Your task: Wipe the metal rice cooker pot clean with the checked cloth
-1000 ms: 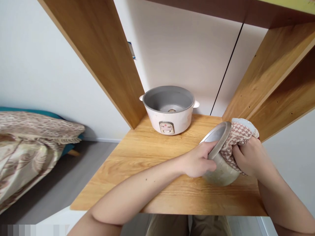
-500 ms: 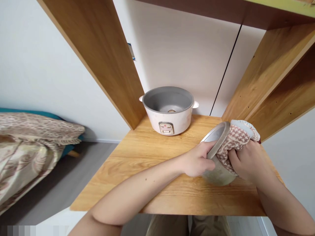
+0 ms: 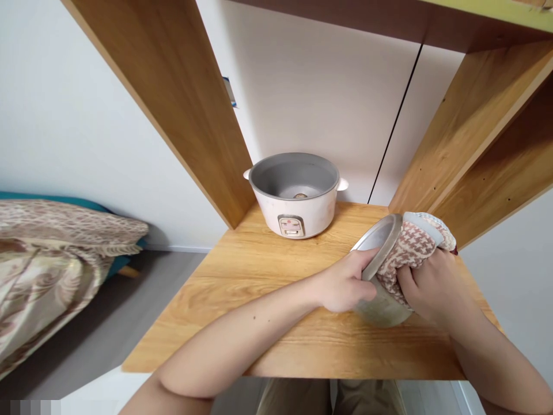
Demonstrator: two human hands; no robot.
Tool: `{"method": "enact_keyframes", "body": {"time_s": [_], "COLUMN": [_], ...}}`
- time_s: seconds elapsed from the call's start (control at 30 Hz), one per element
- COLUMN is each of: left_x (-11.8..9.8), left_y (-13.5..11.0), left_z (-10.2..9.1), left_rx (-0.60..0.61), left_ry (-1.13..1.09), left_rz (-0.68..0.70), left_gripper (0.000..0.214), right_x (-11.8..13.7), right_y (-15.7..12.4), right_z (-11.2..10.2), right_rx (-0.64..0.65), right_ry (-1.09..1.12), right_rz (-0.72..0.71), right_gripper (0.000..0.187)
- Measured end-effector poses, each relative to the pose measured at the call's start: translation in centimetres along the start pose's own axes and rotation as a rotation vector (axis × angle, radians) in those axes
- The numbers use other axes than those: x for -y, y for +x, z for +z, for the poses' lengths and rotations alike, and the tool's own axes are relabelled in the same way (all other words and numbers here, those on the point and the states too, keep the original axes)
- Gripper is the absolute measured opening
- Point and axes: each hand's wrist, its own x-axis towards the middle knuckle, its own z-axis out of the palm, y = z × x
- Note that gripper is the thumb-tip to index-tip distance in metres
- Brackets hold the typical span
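The near wall and rim of a tilted metal inner pot (image 3: 384,310) hide much of its inside; its blurred base may or may not touch the wooden tabletop (image 3: 207,317). The right hand (image 3: 438,285), at the pot's three o'clock, is curled around a houndstooth cloth (image 3: 410,248) pressed to the outer wall, some fingertips lost in its folds. The left hand (image 3: 343,285), at nine o'clock, grasps the rim, forearm slanting toward eight. The lidless rice cooker body (image 3: 298,216) stands toward eleven o'clock.

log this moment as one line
left hand: gripping tilted metal pot | right hand: holding patterned cloth against pot | white cooker: lidless, on wooden surface
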Motion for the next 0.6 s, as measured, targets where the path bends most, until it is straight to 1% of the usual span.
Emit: {"method": "enact_keyframes", "body": {"time_s": [0.1, 0.2, 0.3, 0.37, 0.47, 0.53, 0.6], "left_x": [-0.1, -0.2, -0.2, -0.2, -0.1, -0.1, -0.3], "left_y": [0.0, 0.1, 0.2, 0.2, 0.1, 0.0, -0.1], "left_z": [0.0, 0.1, 0.2, 0.2, 0.2, 0.2, 0.3], "left_rx": [-0.014, -0.003, 0.012, 0.014, 0.005, -0.004, -0.011], "left_ry": [0.018, -0.012, -0.044, -0.050, -0.047, -0.030, 0.007], "left_rz": [0.013, 0.041, 0.053, 0.051, 0.044, 0.025, 0.005], "left_gripper": [0.037, 0.038, 0.041, 0.043, 0.042, 0.040, 0.036], "right_x": [0.7, 1.5, 1.8, 1.7, 1.3, 0.8, 0.2], "right_y": [-0.5, -0.9, -1.0, -1.0, -0.8, -0.6, -0.4], "right_z": [-0.1, -0.2, -0.2, -0.1, 0.0, 0.0, 0.0], "right_rx": [-0.025, -0.017, -0.040, -0.065, -0.070, -0.059, -0.040], "right_ry": [-0.069, -0.077, -0.095, -0.107, -0.099, -0.077, -0.025], "right_rz": [-0.047, -0.045, -0.056, -0.057, -0.081, -0.111, -0.095], "right_gripper": [0.033, 0.030, 0.029, 0.030, 0.032, 0.033, 0.034]}}
